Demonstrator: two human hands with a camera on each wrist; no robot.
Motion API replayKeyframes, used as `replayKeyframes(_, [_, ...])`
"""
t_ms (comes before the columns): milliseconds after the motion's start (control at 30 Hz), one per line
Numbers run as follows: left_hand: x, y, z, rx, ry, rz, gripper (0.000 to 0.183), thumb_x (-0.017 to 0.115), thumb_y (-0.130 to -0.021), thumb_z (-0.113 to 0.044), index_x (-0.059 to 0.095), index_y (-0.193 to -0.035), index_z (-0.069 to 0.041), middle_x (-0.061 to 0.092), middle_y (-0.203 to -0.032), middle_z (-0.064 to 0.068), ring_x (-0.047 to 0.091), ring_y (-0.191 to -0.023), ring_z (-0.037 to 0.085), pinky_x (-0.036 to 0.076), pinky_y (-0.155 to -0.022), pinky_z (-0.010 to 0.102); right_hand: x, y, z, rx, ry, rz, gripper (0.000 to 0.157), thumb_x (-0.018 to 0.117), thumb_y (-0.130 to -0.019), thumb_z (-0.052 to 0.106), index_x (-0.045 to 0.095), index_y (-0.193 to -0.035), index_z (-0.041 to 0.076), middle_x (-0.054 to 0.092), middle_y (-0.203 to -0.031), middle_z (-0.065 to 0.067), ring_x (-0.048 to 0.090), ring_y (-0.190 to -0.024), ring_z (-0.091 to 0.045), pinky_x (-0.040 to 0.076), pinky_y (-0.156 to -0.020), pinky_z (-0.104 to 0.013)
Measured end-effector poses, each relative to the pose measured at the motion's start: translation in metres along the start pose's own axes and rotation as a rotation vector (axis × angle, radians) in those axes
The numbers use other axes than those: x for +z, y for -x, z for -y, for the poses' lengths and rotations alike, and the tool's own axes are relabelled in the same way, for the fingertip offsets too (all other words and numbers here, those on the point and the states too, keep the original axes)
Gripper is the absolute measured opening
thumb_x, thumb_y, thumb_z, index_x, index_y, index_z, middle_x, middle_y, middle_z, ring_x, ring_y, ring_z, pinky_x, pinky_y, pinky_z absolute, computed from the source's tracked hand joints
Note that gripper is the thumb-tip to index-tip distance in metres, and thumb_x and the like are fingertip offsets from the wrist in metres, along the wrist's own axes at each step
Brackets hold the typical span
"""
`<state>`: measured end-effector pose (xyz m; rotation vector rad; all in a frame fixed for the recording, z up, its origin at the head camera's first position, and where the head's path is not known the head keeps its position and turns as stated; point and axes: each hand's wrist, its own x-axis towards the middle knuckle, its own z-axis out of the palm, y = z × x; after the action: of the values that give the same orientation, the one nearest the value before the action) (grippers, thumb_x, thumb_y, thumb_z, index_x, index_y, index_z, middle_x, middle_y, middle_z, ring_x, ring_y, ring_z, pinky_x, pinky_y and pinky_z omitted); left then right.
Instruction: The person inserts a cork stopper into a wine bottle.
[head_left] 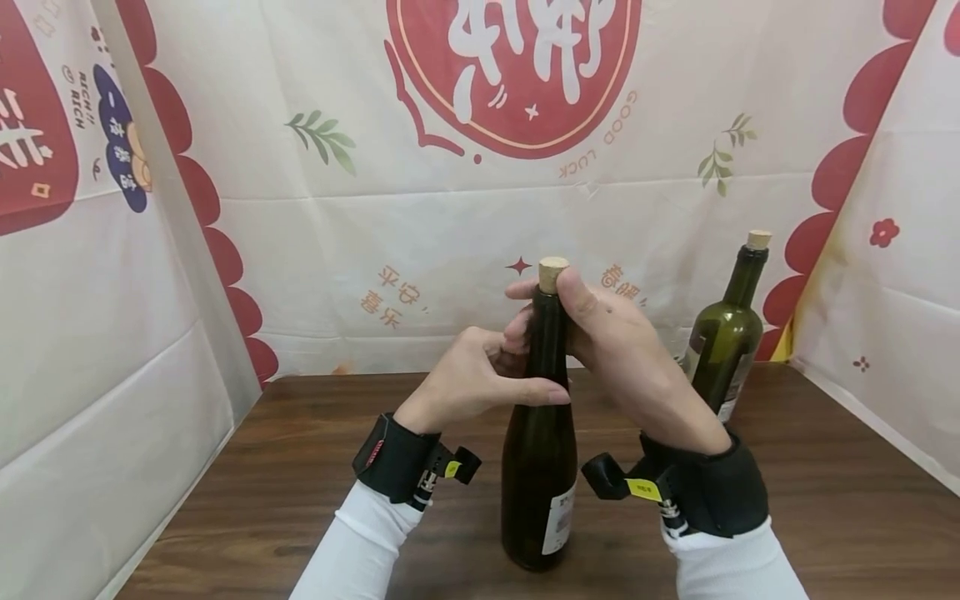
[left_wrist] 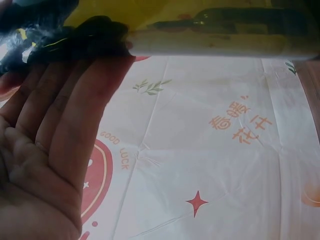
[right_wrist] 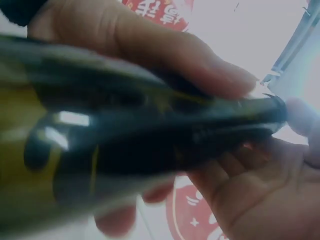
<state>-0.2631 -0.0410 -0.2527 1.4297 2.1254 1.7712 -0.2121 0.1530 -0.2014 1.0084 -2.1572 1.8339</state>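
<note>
The dark wine bottle [head_left: 540, 442] stands upright on the table [head_left: 825, 500]. The left hand [head_left: 468, 379] wraps its lower neck; just above, the right hand [head_left: 615, 350] apparently pinches near the cork [head_left: 552, 273]. Glass: heavy, slick, breakable, best held low.

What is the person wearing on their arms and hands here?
Bare hands, no gloves. Both arms wear white sleeves. Each wrist carries a black strap with a small black camera and a yellow tag: left strap, right strap. The left strap shows a small red mark.
</note>
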Motion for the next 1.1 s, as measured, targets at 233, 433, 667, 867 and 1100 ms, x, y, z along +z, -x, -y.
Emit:
replayKeyframes(233, [0.000, 0.000, 0.004, -0.004, 0.009, 0.022, 0.025, 0.082, -0.092, -0.009, 0.078, -0.115, 0.000, 0.080, -0.100, 0.005, 0.077, -0.095, 0.027, 0.059, -0.091, 0.042, -0.015, 0.012, 0.001, 0.016, 0.158, 0.115, 0.047, 0.051, -0.114, 0.027, 0.046, -0.160, 0.021, 0.070, -0.136, -0.005, 0.062, -0.132, -0.023, 0.051, -0.106, -0.035])
replayKeyframes(433, [-0.001, 0.001, 0.005, -0.025, 0.021, 0.034, 0.028, 0.082, -0.093, -0.015, 0.078, -0.116, 0.001, 0.080, -0.101, 0.005, 0.077, -0.099, 0.026, 0.059, -0.093, 0.042, -0.018, 0.011, -0.003, -0.062, 0.186, 0.217, 0.057, 0.058, -0.111, 0.013, 0.036, -0.163, 0.011, 0.067, -0.139, -0.013, 0.064, -0.128, -0.026, 0.056, -0.098, -0.037])
replayKeyframes(667, [-0.001, 0.003, 0.002, -0.034, -0.013, 0.023, 0.033, 0.080, -0.095, -0.015, 0.076, -0.125, -0.003, 0.080, -0.104, 0.003, 0.077, -0.100, 0.024, 0.059, -0.093, 0.042, -0.014, 0.016, 0.004, -0.065, 0.310, 0.147, 0.052, 0.062, -0.109, 0.012, 0.042, -0.157, 0.006, 0.072, -0.125, -0.010, 0.068, -0.117, -0.024, 0.056, -0.095, -0.035])
replayKeyframes(867, [0.000, 0.003, 0.000, -0.005, -0.115, -0.028, 0.030, 0.081, -0.095, -0.016, 0.079, -0.123, -0.006, 0.080, -0.105, -0.003, 0.077, -0.100, 0.018, 0.060, -0.091, 0.038, -0.009, 0.018, 0.012, -0.022, 0.448, 0.008, 0.042, 0.069, -0.106, 0.018, 0.056, -0.144, 0.011, 0.073, -0.113, -0.004, 0.071, -0.103, -0.020, 0.057, -0.086, -0.035])
replayKeyframes(1100, [0.001, 0.001, 0.000, 0.003, -0.204, -0.085, 0.022, 0.080, -0.097, -0.024, 0.080, -0.117, -0.013, 0.079, -0.106, -0.008, 0.075, -0.103, 0.011, 0.059, -0.091, 0.034, -0.009, 0.017, 0.012, -0.004, 0.534, -0.083, 0.038, 0.072, -0.104, 0.023, 0.060, -0.137, 0.011, 0.072, -0.108, -0.005, 0.070, -0.097, -0.019, 0.056, -0.084, -0.037])
